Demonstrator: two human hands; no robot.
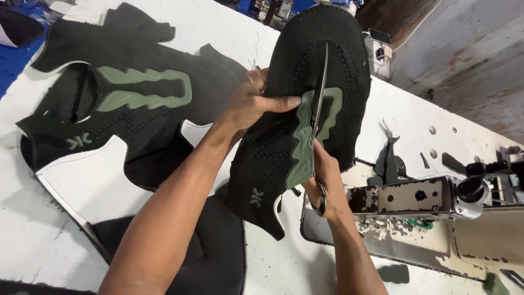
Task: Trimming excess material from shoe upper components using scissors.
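Observation:
My left hand [252,104] pinches the edge of a black knitted shoe upper [305,71] with a green rubber patch [305,143], holding it raised above the white table [71,191]. My right hand [326,183] grips a pair of scissors [318,104] by the handles. The long blades run up through the middle of the green patch, where the fabric is slit. A second, similar black upper [136,90] with a green patch lies flat on the table to the left.
A worn metal sewing machine [426,205] stands at the right, close to my right wrist. Small black offcuts [387,161] lie behind it. Black fabric pieces [218,257] sit below the raised upper. A charger plug [379,49] rests at the table's far edge.

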